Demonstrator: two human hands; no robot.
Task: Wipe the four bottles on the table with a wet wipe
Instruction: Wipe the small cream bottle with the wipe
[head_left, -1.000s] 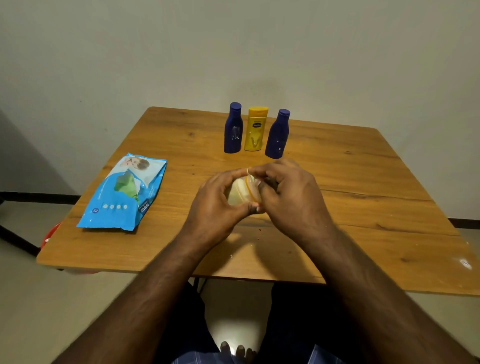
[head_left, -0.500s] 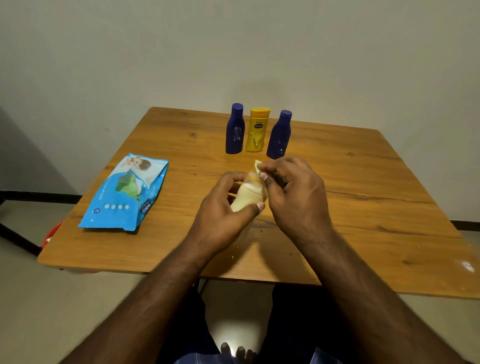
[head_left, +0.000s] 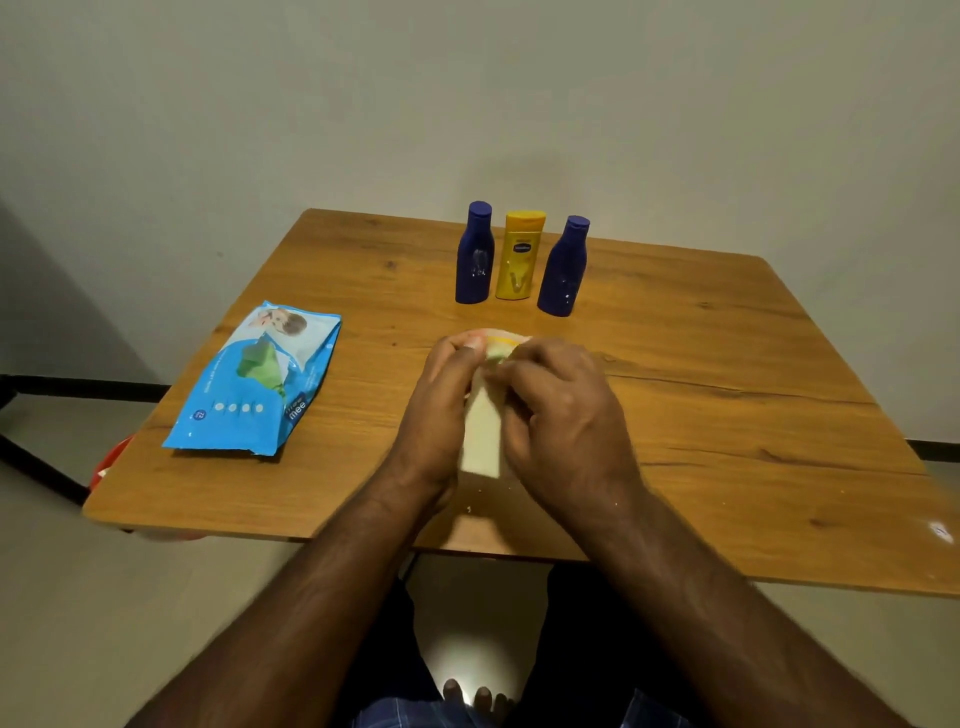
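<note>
Cream-coloured, the fourth bottle (head_left: 482, 431) lies between both hands above the wooden table (head_left: 727, 415): the left hand (head_left: 439, 410) grips its side, and the right hand (head_left: 561, 410) rubs a wet wipe (head_left: 496, 353) near its cap. Wiping looks underway. Next, probably, turn it for the unwiped side. Beyond stand two blue bottles (head_left: 474, 254) flanking a yellow bottle (head_left: 517, 257), wipes pack (head_left: 260, 384) at left.

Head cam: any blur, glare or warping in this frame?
Head view: the hands and the cream bottle they grip are smeared by motion; the three standing bottles and the wipes pack stay sharp. Small glare spot at the table's near right edge, specks on the blue bottles. Dim, warm light; wide-angle lens bows the table edges.
</note>
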